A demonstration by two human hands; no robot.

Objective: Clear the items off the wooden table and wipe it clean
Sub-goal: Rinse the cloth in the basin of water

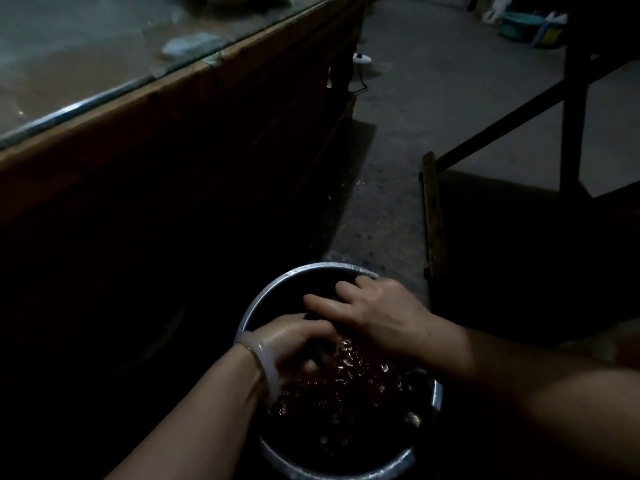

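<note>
Low in the head view a round metal basin stands on the floor, with rippling, reddish-glinting water in it. Both my hands are inside it. My left hand, with a pale bangle on its wrist, is curled and grips a dark wet cloth just above the water. My right hand lies over the far part of the same cloth, fingers spread and bent down round it. Most of the cloth is lost in the dark. The wooden table, under a glass sheet, runs along the upper left.
A pale lump lies on the glass near the table's edge. A white power strip with a cable lies on the concrete floor beyond. To the right stand a dark wooden frame and a plank. Far back sits a teal tub.
</note>
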